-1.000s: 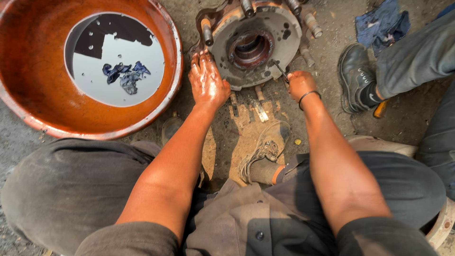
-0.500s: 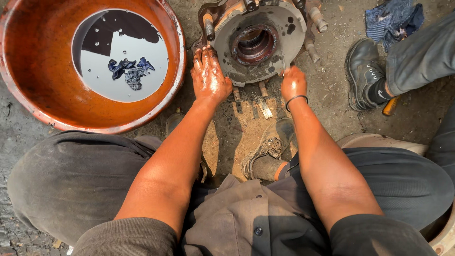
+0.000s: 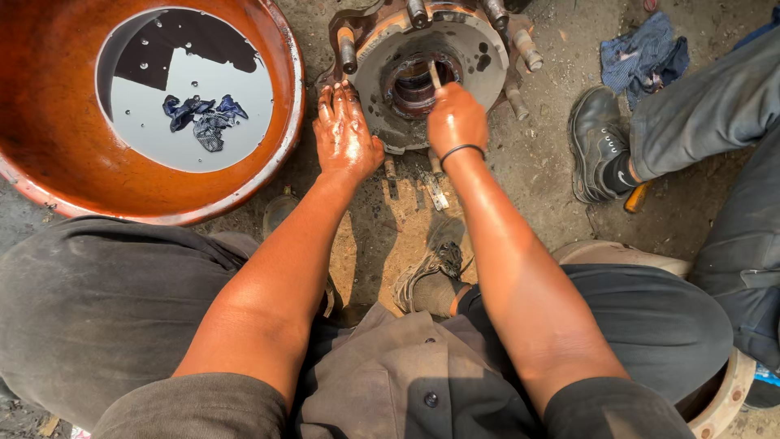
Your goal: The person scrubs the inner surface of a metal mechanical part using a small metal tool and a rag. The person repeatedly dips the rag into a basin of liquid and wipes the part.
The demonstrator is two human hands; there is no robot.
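A greasy round wheel hub [image 3: 479,61] with several studs lies on the dirt ground ahead of my knees. My left hand [image 3: 344,134] rests flat, fingers spread, on the hub's left rim. My right hand [image 3: 455,118] is closed around a thin metal tool [image 3: 435,75] whose tip points into the hub's dark centre bore [image 3: 414,85]. A black band circles my right wrist.
A large orange basin [image 3: 65,162] of oily liquid with a dark rag [image 3: 199,118] floating in it stands at the left. Another person's black shoe [image 3: 597,142] and grey trouser leg are at the right, with a blue cloth [image 3: 646,53] behind. Small metal pieces [image 3: 431,187] lie below the hub.
My right hand moved from the ground at the hub's lower right up onto the hub, now holding a thin tool at the bore. The left hand stayed on the rim.
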